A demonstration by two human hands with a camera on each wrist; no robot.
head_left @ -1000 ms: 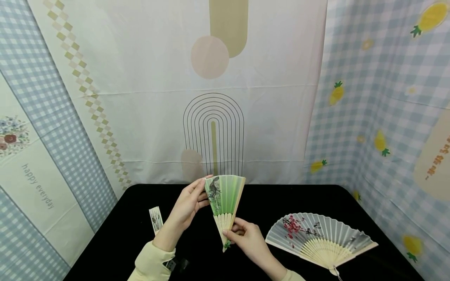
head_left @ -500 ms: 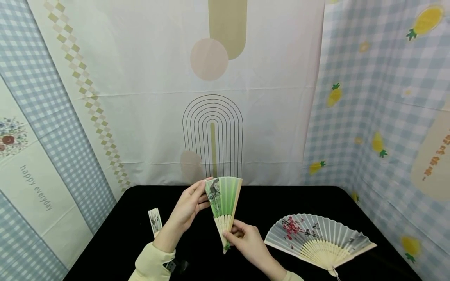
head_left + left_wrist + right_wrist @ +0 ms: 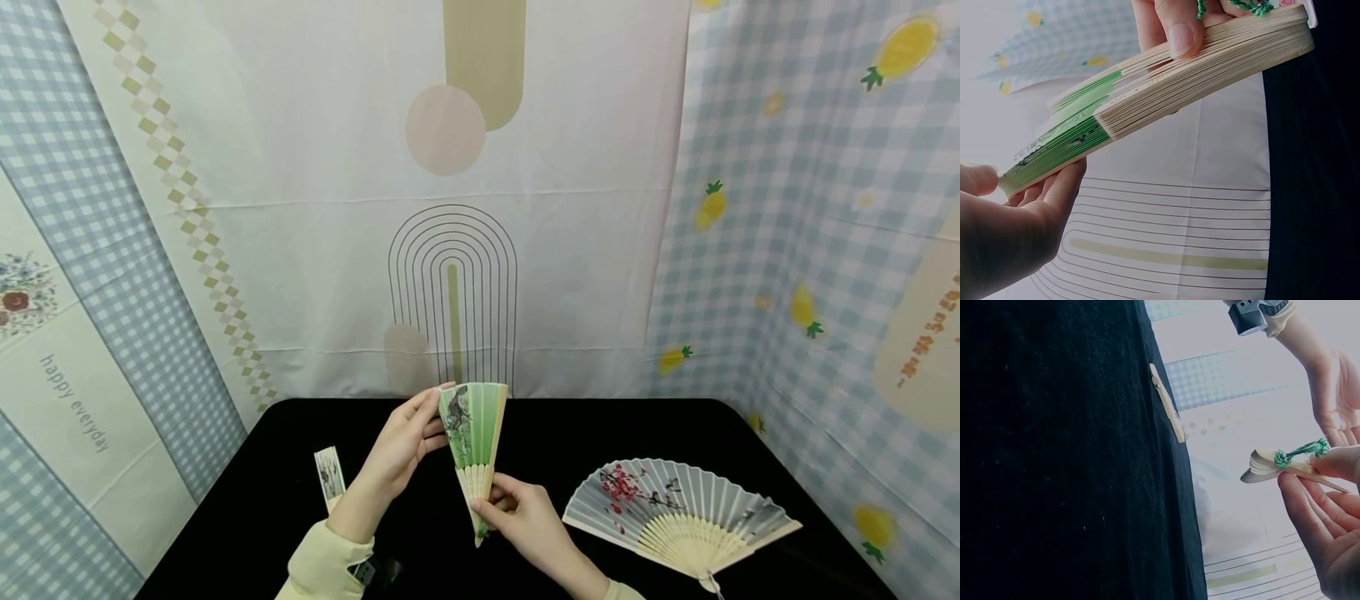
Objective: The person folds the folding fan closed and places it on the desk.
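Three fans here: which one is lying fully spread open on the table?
The grey-white fan with red blossoms, at the right. The green fan is part-folded in both hands; the third fan lies closed at left.

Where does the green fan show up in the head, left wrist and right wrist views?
Head: green fan at centre, partly spread, between left hand and right hand.
Left wrist: seen edge-on, slanting across the upper half.
Right wrist: only its pivot end at right.
Shared landmark: the green cord at the pivot.
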